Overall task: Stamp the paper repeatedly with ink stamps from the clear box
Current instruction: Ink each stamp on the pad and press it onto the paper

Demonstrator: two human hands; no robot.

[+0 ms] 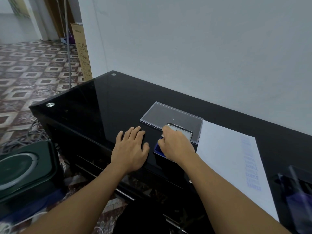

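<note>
Press the stamp (163, 136), clamped by curled fingers of the right hand (176, 146), squarely into the blue ink pad (157, 148); the left hand (131, 149) rests on the worktop (101, 107), fingers apart.

The counter (104, 102) is glossy black. Right of the right hand (175, 143), the paper (224, 149) is white with a column of blue "SAMPLE" marks (251, 168), some pale and some darker. Under that hand is a deep blue ink pad (159, 149); the stamp (163, 136) it pinches shows a pale sliver. Just beyond, the box (168, 114) is clear. Left of the left hand (131, 146), the floor (33, 71) has brown-and-cream diamonds.
</note>
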